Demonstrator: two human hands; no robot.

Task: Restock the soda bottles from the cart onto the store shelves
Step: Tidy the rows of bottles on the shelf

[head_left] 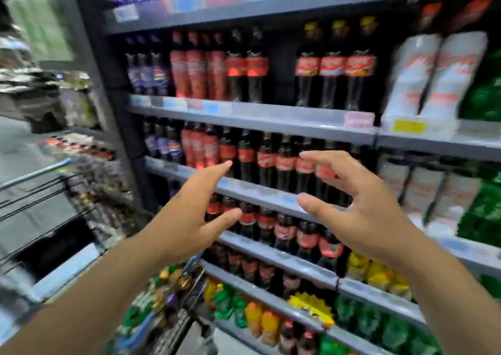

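Dark cola bottles with red labels [267,162] stand in a row on the middle shelf [252,192] of a grey store rack. More cola bottles [307,236] fill the shelf below, and taller ones [333,64] the shelf above. My left hand [189,216] and my right hand [360,205] are both raised in front of the middle shelf, fingers spread, holding nothing. A gap about a bottle row wide lies between them. The wire cart [176,314] sits low at the bottom centre, partly hidden by my left forearm, with green and mixed bottles in it. The frame is motion-blurred.
Blue-labelled soda bottles [151,72] stand at the rack's left end. White packs [433,75] and green bags [482,213] fill the rack to the right. Orange and green drinks [260,322] line the lowest shelves. An aisle floor and another display lie at the left.
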